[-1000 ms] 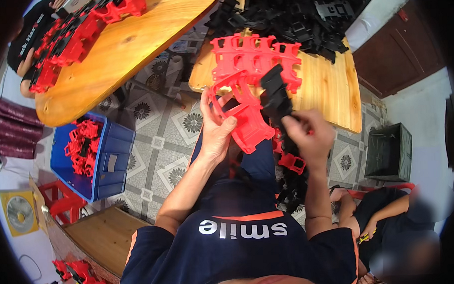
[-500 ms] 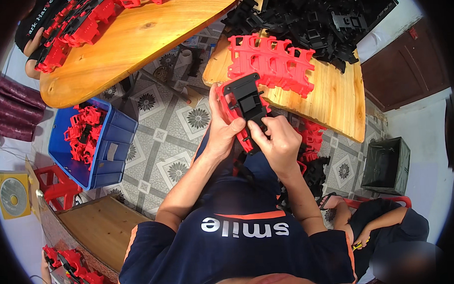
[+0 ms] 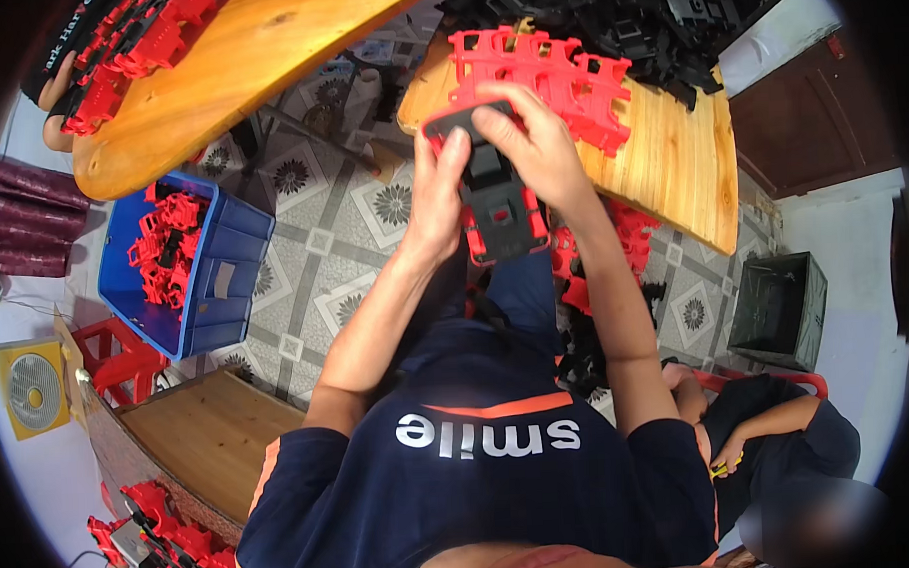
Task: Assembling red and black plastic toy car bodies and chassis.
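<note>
"Looking first at the hands, what does each one grip?"

"The left hand (image 3: 438, 199) is closed around the upper left edge of a red frame (image 3: 536, 221), its thumb on the black insert (image 3: 492, 198) lying in that frame. The right hand (image 3: 540, 151) grips the upper right corner, its thumb likewise on the black face. The fingers behind are largely hidden."

"And where is the piece itself?"

"Held above the thighs, lengthwise away from the body, black face toward the camera. Whether the insert is fully seated cannot be told."

"What lies further out?"

"Beyond the hands, a wooden surface (image 3: 696, 165) bears a stack of red parts (image 3: 547, 78), with a heap of black parts (image 3: 616, 43) behind it. At left, a blue crate (image 3: 215, 317) contains red and black pieces (image 3: 168, 244); past it, a second wooden surface (image 3: 228, 97) carries red and black assemblies (image 3: 156, 39). At lower right, a seated person (image 3: 780, 428) holds a yellow object (image 3: 721, 469)."
</note>
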Available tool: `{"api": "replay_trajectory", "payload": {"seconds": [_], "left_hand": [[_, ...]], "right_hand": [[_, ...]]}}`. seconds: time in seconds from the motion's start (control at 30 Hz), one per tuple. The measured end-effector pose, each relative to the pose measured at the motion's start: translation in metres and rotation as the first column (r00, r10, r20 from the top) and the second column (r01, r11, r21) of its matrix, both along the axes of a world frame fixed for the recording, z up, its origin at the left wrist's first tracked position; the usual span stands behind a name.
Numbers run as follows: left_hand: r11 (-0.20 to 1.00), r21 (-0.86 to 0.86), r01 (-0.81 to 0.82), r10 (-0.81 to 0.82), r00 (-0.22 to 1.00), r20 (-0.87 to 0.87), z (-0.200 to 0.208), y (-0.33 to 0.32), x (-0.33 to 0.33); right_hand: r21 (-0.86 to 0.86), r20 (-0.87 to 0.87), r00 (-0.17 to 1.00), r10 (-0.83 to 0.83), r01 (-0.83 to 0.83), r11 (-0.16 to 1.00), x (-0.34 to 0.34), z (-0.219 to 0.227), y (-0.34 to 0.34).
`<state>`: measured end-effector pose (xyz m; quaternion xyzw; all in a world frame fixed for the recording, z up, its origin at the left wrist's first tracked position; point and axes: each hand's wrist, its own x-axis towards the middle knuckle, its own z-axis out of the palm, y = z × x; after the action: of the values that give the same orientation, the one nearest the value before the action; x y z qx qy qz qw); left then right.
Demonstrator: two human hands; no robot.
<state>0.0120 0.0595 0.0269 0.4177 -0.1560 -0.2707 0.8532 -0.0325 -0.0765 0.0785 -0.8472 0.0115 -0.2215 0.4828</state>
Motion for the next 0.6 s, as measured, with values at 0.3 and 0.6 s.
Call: {"api": "replay_trajectory", "payload": {"seconds": [0.3, 0.6], "left_hand": [[0.968, -0.053, -0.244, 0.243, 0.872, 0.424, 0.027, 0.034, -0.003], [0.667, -0.219, -0.713, 0.744, 0.620, 0.247, 0.117, 0.125, 0.082]], "right_hand": [[0.463, -0.067, 0.971, 0.227, -0.171, 0.869, -0.044, -0.013, 0.032], [0.404, 0.216, 0.909, 0.357, -0.416, 0.815, -0.006, 0.013, 0.052]]}}
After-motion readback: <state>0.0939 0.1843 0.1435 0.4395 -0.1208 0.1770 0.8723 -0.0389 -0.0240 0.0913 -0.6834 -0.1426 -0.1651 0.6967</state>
